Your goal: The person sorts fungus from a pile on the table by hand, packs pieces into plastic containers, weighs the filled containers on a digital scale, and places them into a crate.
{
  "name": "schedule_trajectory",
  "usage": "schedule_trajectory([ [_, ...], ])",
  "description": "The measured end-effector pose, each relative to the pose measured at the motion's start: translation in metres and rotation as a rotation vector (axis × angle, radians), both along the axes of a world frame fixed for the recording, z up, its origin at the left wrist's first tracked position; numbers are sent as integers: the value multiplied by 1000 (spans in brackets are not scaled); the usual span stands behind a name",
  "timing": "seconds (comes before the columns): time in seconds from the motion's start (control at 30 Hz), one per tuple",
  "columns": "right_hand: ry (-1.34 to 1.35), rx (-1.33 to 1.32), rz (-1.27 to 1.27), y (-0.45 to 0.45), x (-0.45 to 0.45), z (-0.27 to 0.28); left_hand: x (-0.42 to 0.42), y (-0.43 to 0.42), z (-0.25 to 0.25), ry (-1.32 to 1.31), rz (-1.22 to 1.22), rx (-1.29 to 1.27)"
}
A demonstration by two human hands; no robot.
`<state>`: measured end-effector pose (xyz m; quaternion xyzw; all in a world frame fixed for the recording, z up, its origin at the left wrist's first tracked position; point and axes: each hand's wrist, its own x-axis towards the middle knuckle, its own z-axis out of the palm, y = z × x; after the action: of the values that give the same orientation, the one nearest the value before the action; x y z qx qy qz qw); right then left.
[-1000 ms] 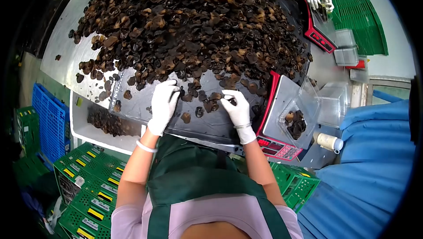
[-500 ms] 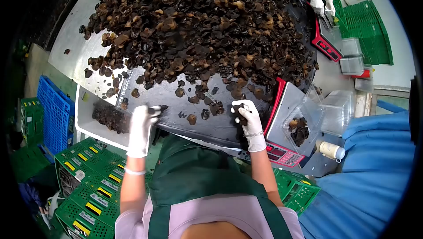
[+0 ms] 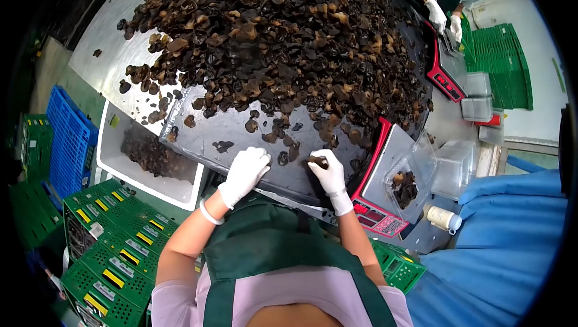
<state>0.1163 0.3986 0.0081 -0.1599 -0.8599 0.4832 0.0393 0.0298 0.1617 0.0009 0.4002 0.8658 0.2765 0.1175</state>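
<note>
Head view: a dark piece (image 3: 316, 161) pinched in the right hand (image 3: 330, 175).

A person's left hand (image 3: 245, 173) and right hand (image 3: 329, 176) wear white gloves (image 3: 239, 181). A white band (image 3: 209, 214) circles the left wrist. The dark green apron (image 3: 271, 246) has wide shoulder straps (image 3: 371, 300) over a pale lilac shirt (image 3: 292, 294) with short sleeves (image 3: 173, 300) and a rounded neckline.

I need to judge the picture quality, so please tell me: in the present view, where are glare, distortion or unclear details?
Head view: curved wide-lens distortion, black corners; head view: pale glare on the metal table, softer sheen on the dark sheet; head view: red digits on the near scale too small to read.
</note>
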Motion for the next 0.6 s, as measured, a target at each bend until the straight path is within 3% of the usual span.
schedule_trajectory([
  [0.1, -117, -148, -101, 1, 1, 12, 5, -8, -7, 25, 149, 253],
  [0.13, -20, 71, -12, -4, -5, 25, 4, -8, -7, -12, 259, 390],
  [0.2, 144, 399, 119, -13, -14, 28, -5, -8, -4, -215, 422, 424],
  [0.27, -3, 474, 137, -25, -22, 23, -14, -2, 0, -364, 500, 545],
  [0.4, -16, 549, 156, -42, -32, 8, -27, 17, -6, -62, 350, 393],
  [0.47, 12, 558, 133, -40, -30, -7, -29, 27, -19, 50, 297, 265],
  [0.57, 236, 252, 62, -23, -24, -12, -31, 24, -31, 48, 302, 318],
  [0.6, 250, 222, 32, -20, -23, -8, -30, 20, -30, -142, 367, 423],
])
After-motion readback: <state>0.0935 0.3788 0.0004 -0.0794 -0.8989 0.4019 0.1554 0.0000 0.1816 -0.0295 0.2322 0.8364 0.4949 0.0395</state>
